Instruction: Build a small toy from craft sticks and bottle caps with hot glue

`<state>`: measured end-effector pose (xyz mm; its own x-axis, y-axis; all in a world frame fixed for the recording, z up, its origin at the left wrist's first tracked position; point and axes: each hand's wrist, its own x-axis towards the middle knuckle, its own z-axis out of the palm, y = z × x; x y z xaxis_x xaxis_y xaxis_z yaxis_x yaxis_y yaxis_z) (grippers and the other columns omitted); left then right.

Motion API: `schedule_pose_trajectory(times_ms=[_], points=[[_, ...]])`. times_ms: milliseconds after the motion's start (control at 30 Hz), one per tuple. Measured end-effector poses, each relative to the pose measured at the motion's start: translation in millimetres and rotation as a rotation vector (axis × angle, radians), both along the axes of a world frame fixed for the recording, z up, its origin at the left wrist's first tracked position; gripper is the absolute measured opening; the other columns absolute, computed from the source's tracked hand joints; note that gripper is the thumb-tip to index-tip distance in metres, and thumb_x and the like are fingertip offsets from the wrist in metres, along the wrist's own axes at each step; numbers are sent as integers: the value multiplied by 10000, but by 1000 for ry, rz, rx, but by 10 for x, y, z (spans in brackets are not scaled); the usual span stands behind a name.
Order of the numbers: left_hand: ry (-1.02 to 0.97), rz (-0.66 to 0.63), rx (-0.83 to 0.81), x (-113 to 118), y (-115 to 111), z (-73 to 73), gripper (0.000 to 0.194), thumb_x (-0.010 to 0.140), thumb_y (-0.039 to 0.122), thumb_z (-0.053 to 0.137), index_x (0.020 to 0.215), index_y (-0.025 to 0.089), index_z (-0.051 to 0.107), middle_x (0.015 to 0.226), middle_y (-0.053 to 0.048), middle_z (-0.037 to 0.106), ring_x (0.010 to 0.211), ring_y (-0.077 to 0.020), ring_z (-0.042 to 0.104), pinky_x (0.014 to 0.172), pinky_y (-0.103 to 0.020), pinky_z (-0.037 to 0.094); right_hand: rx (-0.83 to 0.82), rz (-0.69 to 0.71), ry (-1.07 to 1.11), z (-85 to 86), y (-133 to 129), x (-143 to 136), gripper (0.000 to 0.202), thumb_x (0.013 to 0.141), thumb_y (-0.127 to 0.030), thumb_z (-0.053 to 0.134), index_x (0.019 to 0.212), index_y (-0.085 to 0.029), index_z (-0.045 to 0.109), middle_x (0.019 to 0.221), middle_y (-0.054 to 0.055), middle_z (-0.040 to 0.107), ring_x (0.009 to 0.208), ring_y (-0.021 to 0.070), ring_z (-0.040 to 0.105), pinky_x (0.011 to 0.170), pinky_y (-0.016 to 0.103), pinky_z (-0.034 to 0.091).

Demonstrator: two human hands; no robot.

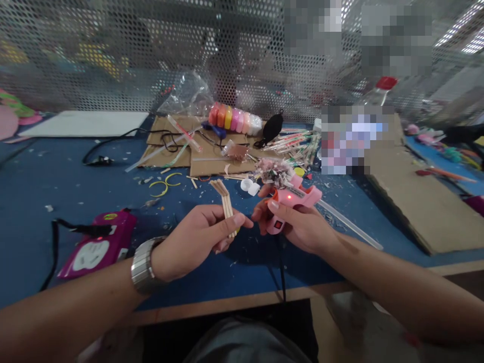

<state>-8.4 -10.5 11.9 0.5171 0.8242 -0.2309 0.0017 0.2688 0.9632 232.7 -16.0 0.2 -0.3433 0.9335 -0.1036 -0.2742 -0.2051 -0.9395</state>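
Note:
Between the thumb and fingers of my left hand (206, 229) is a small bundle of thin wooden sticks (227, 204), joined to a short bent piece at their upper end. My right hand (302, 222) is wrapped round the handle of a pink hot glue gun (291, 199) with its red light lit. A clear glue stick (351, 224) juts from the back of the gun. Dusty, fluffy scraps (274, 171) appear at the gun's front end and partly hide the nozzle. My two hands are close together over the blue table.
A purple power pack (100, 242) with a black cable lies at left. Cardboard sheets (170, 133) and a row of coloured clay pots (234, 118) are behind. Striped sticks (291, 141), white caps (247, 186) and yellow rings (161, 186) are scattered about. Another cardboard piece (427, 201) lies right.

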Motion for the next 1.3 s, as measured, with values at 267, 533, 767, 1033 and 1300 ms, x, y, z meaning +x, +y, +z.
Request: schedule_pose_trajectory(times_ms=[267, 533, 767, 1033, 1300], points=[[-112, 29, -63, 40, -32, 18, 483, 952, 602, 817, 989, 123, 868, 679, -17, 602, 624, -126, 500, 588, -280, 370, 18, -26, -78, -4, 4, -15, 553, 838, -579, 963, 1144, -247, 644, 857, -8, 796, 671, 159, 722, 615, 286, 504], [-92, 89, -53, 47, -28, 2, 539, 888, 644, 874, 977, 115, 825, 630, 45, 466, 599, -100, 361, 597, -286, 273, 7, 6, -147, 51, -18, -48, 527, 790, -388, 997, 1089, -254, 583, 802, -25, 777, 666, 174, 720, 610, 315, 551], [144, 1, 239, 75, -37, -22, 719, 1032, 735, 638, 574, 185, 566, 558, 3, 501, 574, -125, 435, 603, -306, 352, 64, 52, -153, 29, -43, -85, 473, 792, -317, 979, 1023, -268, 570, 819, -50, 761, 732, 164, 715, 679, 314, 571], [189, -18, 283, 55, -45, 6, 551, 1028, 660, 697, 808, 159, 757, 620, 10, 563, 597, -127, 489, 601, -284, 406, 76, 19, -136, 54, -26, -92, 480, 807, -371, 988, 1024, -253, 576, 781, -47, 722, 683, 153, 670, 627, 300, 557], [-140, 142, 95, 67, -14, -23, 448, 894, 473, 941, 1190, 165, 804, 763, -1, 687, 618, -116, 582, 572, -248, 484, -12, -26, -47, 31, 11, -69, 613, 742, -394, 1042, 1050, -264, 527, 766, -56, 751, 591, 134, 676, 542, 254, 484]])
